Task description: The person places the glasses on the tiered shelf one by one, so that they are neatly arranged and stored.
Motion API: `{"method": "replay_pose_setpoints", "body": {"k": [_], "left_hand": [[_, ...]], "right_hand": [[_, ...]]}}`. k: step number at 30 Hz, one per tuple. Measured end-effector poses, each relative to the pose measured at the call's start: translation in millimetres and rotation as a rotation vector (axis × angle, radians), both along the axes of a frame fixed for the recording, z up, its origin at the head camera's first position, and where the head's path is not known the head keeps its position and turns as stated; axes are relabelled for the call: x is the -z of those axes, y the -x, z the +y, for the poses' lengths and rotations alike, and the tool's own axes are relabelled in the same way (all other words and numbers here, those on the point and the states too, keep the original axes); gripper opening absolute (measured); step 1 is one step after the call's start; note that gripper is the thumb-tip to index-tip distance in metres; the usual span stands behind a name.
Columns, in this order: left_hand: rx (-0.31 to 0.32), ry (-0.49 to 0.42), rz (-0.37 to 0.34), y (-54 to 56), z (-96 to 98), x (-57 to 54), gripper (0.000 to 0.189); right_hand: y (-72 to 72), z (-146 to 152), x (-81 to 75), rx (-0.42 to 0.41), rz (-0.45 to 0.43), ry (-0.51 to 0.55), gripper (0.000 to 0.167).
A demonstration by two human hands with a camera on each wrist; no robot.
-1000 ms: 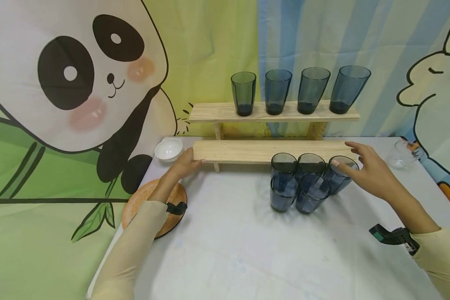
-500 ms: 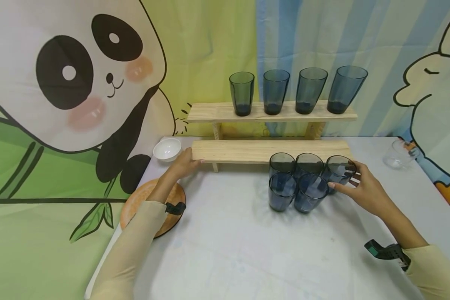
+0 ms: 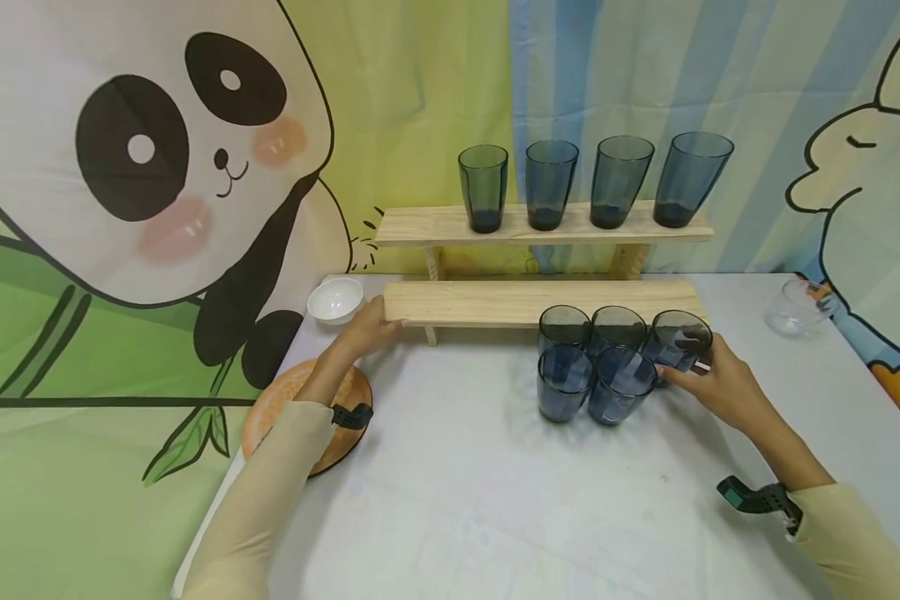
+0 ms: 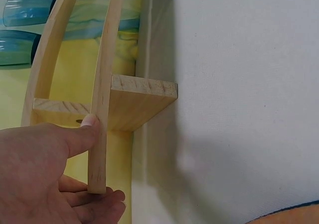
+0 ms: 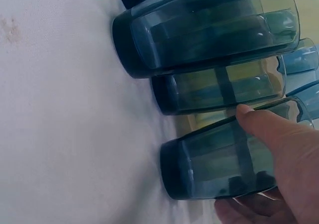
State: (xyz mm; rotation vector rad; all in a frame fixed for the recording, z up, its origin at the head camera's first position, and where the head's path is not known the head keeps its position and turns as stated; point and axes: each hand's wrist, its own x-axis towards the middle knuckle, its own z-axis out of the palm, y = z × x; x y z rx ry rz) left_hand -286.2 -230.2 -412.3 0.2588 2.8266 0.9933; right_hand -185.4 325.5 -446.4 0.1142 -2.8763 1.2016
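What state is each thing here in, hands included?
Left hand, gripping lower shelf
Right hand, gripping a glass
That glass, roughly upright; lifted or not, unclear
Four glasses beside it, upright
Four upper-shelf glasses, upright
Bowl, upright
Plate, flat, partly hidden
Clear cup, seems upright

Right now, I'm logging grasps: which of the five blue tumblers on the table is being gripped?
The rightmost blue tumbler, gripped by the right hand; the other four tumblers stand to its left with no hand around them.

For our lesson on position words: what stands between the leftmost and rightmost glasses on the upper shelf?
Two tinted glasses, standing apart, as the head view shows.
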Motion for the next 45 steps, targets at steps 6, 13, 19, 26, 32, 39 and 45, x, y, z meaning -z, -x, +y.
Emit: {"method": "replay_pose_setpoints", "body": {"k": [6,13,19,26,32,39,45], "left_hand": [[-0.010,0.015,-0.010,0.3,-0.1,-0.3,0.072],[0.002,0.006,0.006,2.1,-1.6,1.8,0.071],[-0.005,0.020,0.006,2.1,-1.4,2.2,0.071],[0.000,0.010,0.004,1.8,-1.3,2.6,0.071],[-0.007,0.018,-0.007,0.5,-2.2,1.6,0.073],[0.006,0.002,0.020,0.5,-1.8,1.8,0.071],[0.006,0.025,0.030,-0.2,0.2,-0.6,0.070]], "right_hand": [[-0.9,-1.0,4.5,0.024,0.069,-0.010,0.083],[-0.8,0.0,4.3,0.014,0.052,-0.011,0.083],[-1.5,-0.4,2.4,0.008,0.030,0.002,0.085],[-6.3,0.5,0.6,0.004,0.019,-0.004,0.087],[-8.9,0.0,-5.1,0.012,0.004,0.003,0.087],[-13.0,-0.4,-22.1,0.039,-0.008,-0.020,0.088],[-12.6,2.5,-49.8,0.060,-0.025,-0.050,0.092]]}}
